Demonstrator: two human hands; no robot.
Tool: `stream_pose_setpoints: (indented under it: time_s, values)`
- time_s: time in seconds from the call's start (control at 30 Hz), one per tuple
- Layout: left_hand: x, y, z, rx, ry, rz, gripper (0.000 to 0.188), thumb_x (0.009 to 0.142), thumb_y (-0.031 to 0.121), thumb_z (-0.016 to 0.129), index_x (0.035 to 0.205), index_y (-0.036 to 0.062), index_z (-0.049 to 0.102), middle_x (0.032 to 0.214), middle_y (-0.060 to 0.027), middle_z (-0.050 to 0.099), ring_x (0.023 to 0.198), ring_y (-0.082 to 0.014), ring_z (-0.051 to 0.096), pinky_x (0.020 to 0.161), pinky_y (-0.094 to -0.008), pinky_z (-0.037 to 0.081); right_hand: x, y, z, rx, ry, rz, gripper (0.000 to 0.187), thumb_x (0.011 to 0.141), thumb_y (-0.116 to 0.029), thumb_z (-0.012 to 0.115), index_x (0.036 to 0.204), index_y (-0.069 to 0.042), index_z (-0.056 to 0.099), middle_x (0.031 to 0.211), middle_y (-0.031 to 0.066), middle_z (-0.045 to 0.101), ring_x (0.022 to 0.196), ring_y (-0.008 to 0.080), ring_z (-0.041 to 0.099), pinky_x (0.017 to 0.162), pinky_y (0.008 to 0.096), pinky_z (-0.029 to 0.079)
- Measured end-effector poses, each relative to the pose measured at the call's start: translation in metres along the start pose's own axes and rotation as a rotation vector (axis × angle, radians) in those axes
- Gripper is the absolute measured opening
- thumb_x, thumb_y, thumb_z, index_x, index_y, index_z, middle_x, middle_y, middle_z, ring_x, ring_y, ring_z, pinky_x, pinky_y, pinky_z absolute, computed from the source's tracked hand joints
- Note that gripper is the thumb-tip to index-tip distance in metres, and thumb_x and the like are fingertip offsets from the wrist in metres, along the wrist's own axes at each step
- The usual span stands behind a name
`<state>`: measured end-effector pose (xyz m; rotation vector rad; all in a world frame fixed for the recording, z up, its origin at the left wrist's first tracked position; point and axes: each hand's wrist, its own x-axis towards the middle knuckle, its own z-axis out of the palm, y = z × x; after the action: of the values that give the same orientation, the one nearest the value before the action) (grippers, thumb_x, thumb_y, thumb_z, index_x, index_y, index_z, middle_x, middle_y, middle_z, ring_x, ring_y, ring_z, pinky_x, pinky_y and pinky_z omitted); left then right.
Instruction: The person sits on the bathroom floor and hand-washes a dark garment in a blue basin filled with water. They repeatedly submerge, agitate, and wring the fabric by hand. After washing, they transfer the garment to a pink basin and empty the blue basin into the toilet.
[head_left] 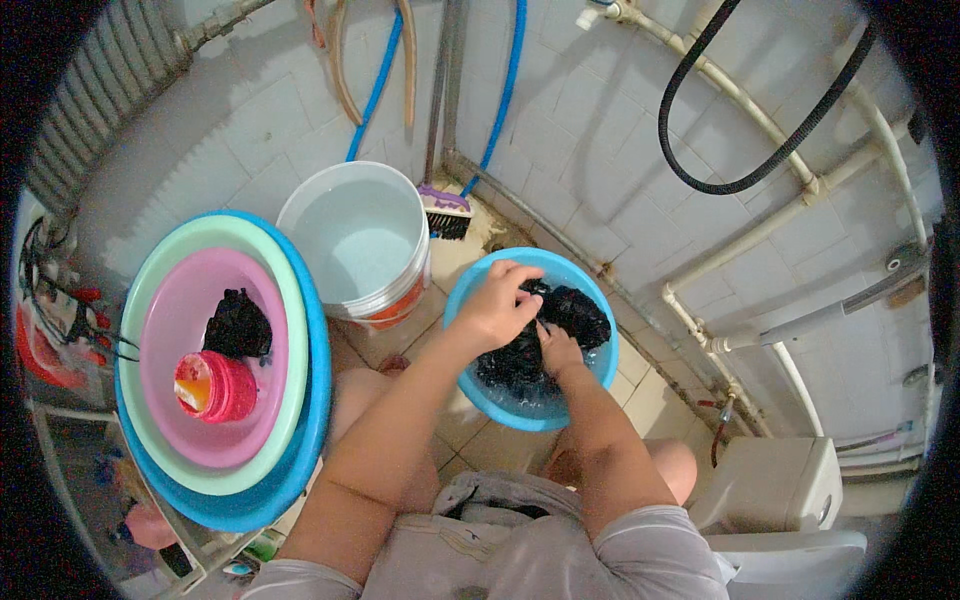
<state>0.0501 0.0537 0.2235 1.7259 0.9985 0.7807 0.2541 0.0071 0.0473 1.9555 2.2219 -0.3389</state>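
A light blue basin [468, 390] stands on the floor in front of me, with wet black cloth [580, 318] bunched in sudsy water. Over the basin's left side, my left hand [500, 308] is raised with its fingers curved and thumb apart; I see nothing held in it. My right hand [560, 350] is down in the basin, its fingers closed into the black cloth and their tips partly hidden by it.
Left, a pink basin [165, 330] sits inside mint and blue ones, holding a black cloth piece [238, 325] and red tub [230, 388]. Behind are a white bucket [410, 262] of water and a brush [446, 212]. A white toilet [775, 480] stands right; a black hose [680, 150] hangs above.
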Motion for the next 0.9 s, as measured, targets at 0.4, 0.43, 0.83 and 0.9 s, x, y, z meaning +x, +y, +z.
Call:
stream_pose_setpoints:
  time_s: [0.4, 0.43, 0.83, 0.9]
  values:
    - [-0.020, -0.005, -0.012, 0.178, 0.153, 0.006, 0.035, 0.082, 0.017, 0.059, 0.114, 0.0043, 0.052, 0.116, -0.0171, 0.043, 0.086, -0.0256, 0.061, 0.082, -0.0360, 0.047, -0.053, 0.004, -0.259, 0.510, 0.115, 0.130, 0.081, 0.060, -0.008, 0.067, 0.133, -0.014, 0.035, 0.103, 0.0168, 0.061, 0.097, 0.0292, 0.058, 0.085, 0.0361, 0.046]
    - [-0.023, -0.009, -0.012, 0.220, 0.175, -0.010, 0.037, 0.082, 0.017, 0.060, 0.115, 0.0044, 0.051, 0.118, -0.0171, 0.042, 0.086, -0.0257, 0.060, 0.083, -0.0360, 0.047, -0.064, -0.003, -0.290, 0.550, 0.207, 0.107, 0.082, 0.059, -0.006, 0.066, 0.134, -0.016, 0.034, 0.101, 0.0144, 0.061, 0.094, 0.0261, 0.058, 0.084, 0.0343, 0.046]
    - [-0.028, 0.004, -0.021, -0.167, 0.385, 0.069, 0.051, 0.082, 0.009, 0.058, 0.129, 0.0054, 0.038, 0.123, -0.0188, 0.034, 0.082, -0.0239, 0.057, 0.079, -0.0322, 0.048, -0.135, -0.039, -0.445, -0.069, 0.858, -0.223, 0.061, 0.062, 0.009, 0.052, 0.117, -0.016, 0.053, 0.097, 0.0138, 0.063, 0.091, 0.0315, 0.061, 0.079, 0.0370, 0.048]
    - [-0.029, 0.008, -0.025, -0.158, 0.404, 0.058, 0.051, 0.082, 0.009, 0.057, 0.129, 0.0049, 0.038, 0.123, -0.0187, 0.034, 0.083, -0.0239, 0.057, 0.079, -0.0319, 0.048, -0.113, -0.037, -0.421, -0.117, 0.832, -0.257, 0.060, 0.062, 0.010, 0.052, 0.116, -0.016, 0.052, 0.109, 0.0127, 0.060, 0.101, 0.0340, 0.057, 0.085, 0.0391, 0.046]
